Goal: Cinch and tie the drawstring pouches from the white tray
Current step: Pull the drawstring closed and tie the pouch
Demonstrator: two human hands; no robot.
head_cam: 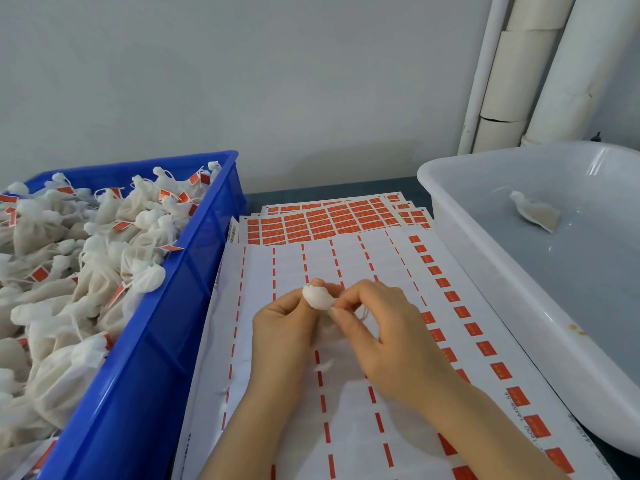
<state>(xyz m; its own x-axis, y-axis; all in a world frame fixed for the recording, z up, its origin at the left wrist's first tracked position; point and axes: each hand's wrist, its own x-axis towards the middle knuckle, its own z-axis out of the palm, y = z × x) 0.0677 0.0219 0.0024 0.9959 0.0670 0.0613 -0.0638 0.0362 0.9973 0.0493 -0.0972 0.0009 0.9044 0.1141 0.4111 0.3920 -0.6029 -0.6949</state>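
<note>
Nearest: a mostly peeled label sheet (346, 427) covering the table, both forearms lying over it. Above it, the left hand (280, 327) curls its fingers round a small white pouch (317, 297) and holds it off the sheet. The right hand (391, 337) pinches the pouch's gathered top with thumb and fingertips, a thin string (363, 311) looping just beside them. Step in hand, as judged: the neck is already drawn in and the tie is being made; whether a knot exists cannot be told, as the fingers hide it. The next move likely calls for pulling the string tight against the left hand's hold, then dropping the pouch into the blue crate (166, 327) at left, which is heaped with tied pouches (104, 244) carrying red tags. The white tray (450, 188) at right holds one loose pouch (535, 213), so the task looks nearly done. Full sheets of red labels (329, 220) lie at the back, white pipes (519, 81) stand in the corner. Nothing blocks either reach, though the crate's high wall needs clearing.
</note>
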